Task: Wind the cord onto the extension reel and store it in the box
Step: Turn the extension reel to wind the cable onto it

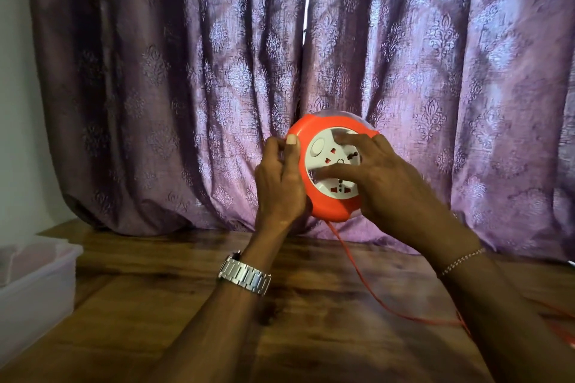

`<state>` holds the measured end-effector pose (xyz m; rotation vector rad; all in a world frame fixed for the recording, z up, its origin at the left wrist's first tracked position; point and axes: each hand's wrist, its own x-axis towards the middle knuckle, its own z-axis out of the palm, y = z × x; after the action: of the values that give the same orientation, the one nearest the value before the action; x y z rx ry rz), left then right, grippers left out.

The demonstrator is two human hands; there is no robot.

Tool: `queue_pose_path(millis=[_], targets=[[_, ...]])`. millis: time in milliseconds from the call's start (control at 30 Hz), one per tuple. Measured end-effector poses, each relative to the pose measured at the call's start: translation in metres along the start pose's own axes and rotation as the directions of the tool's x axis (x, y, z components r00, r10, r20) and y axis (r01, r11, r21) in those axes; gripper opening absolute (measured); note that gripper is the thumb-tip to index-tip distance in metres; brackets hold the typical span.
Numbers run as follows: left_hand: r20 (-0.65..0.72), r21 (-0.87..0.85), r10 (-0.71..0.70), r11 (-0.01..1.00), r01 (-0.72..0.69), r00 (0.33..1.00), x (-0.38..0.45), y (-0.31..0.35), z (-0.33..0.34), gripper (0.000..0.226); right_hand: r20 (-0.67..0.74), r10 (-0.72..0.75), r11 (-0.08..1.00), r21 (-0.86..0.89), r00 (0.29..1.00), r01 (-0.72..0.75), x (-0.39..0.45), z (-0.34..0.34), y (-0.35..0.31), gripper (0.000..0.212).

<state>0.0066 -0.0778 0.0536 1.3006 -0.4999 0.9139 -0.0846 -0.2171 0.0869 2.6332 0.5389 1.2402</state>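
You hold the reel (329,165) up off the worktop (186,305), in front of the curtain (155,71), with its white socket face turned toward you and tilted a little to the left. Your left hand (280,183) is curled around the reel's left rim, thumb laid along the orange edge and the other fingers wrapped behind it out of sight, so that hand carries the weight. Your right hand (382,177) lies spread flat over the socket face, fingers fanned across the white disc and not pinching anything; it looks placed to turn that disc. The cord (357,270) leaves the reel at its bottom edge, between your two wrists, drops to the worktop and runs near and to the right, where it passes out of view at the right edge; how much of it is left there you cannot tell. So the loose cord lies down and to the right of the reel, on the side of your right hand, and the reel's turning axis points roughly at you. Winding is likely under way and unfinished. The box (37,283) sits open at the far left edge of the worktop, well apart from the reel and nearer your left hand.
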Motion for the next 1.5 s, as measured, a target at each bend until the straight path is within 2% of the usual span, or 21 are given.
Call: queue_pose_path(millis=[167,300,500,700,767,833,933,967,1000,1067,1133,1333,1500], targets=[[0.029,0.035,0.023,0.999,-0.024,0.999,-0.001,-0.002,0.001,0.033,-0.074,0.036,0.998,-0.040,0.997,-0.039,-0.003,-0.003,-0.001,0.055],[0.022,0.038,0.034,0.999,-0.035,0.999,-0.002,-0.003,0.003,0.033,-0.130,0.131,0.989,-0.045,0.983,-0.138,-0.006,-0.002,-0.003,0.055],[0.026,0.047,0.064,0.997,-0.065,0.998,-0.003,-0.002,0.006,0.032,-0.260,0.378,0.925,0.137,0.889,-0.354,-0.005,0.003,-0.005,0.067],[0.031,0.050,0.058,0.997,-0.059,0.998,-0.007,0.000,0.008,0.032,-0.286,0.493,0.867,0.243,0.821,-0.436,-0.004,0.007,-0.004,0.073],[0.036,0.046,0.053,0.997,-0.055,0.998,-0.007,0.000,0.007,0.033,-0.286,0.466,0.884,0.193,0.837,-0.427,-0.003,0.007,-0.003,0.070],[0.041,0.040,0.041,0.998,-0.043,0.998,-0.006,-0.001,0.007,0.034,-0.323,0.377,0.926,0.095,0.868,-0.366,-0.003,0.003,-0.002,0.058],[0.044,0.024,0.028,0.999,-0.029,0.999,-0.005,-0.001,0.006,0.034,-0.288,0.140,0.989,0.094,0.947,-0.118,-0.003,-0.002,0.005,0.020],[0.042,0.021,0.025,0.999,-0.026,0.999,-0.004,-0.002,0.005,0.035,-0.223,0.082,0.993,0.097,0.971,-0.062,-0.003,-0.004,0.008,0.023],[0.038,0.021,0.021,1.000,-0.022,0.999,-0.004,-0.002,0.004,0.035,-0.140,0.049,0.995,0.097,0.989,-0.035,-0.003,-0.005,0.010,0.037],[0.027,0.016,0.012,1.000,-0.013,1.000,-0.002,-0.003,0.003,0.034,-0.009,0.051,0.996,0.074,0.999,-0.050,-0.003,-0.008,0.008,0.060],[0.023,-0.001,0.006,1.000,-0.006,1.000,-0.001,-0.004,0.002,0.032,0.064,0.075,0.995,0.056,0.995,-0.078,-0.003,-0.008,0.003,0.070],[0.045,-0.024,0.004,1.000,-0.003,0.999,-0.001,-0.007,0.002,0.032,-0.024,0.106,0.992,-0.063,0.994,-0.108,-0.005,-0.005,-0.003,0.064],[0.050,-0.026,0.009,1.000,-0.007,0.999,-0.003,-0.006,0.005,0.032,-0.141,0.225,0.974,0.009,0.964,-0.226,-0.007,-0.003,-0.006,0.060]])
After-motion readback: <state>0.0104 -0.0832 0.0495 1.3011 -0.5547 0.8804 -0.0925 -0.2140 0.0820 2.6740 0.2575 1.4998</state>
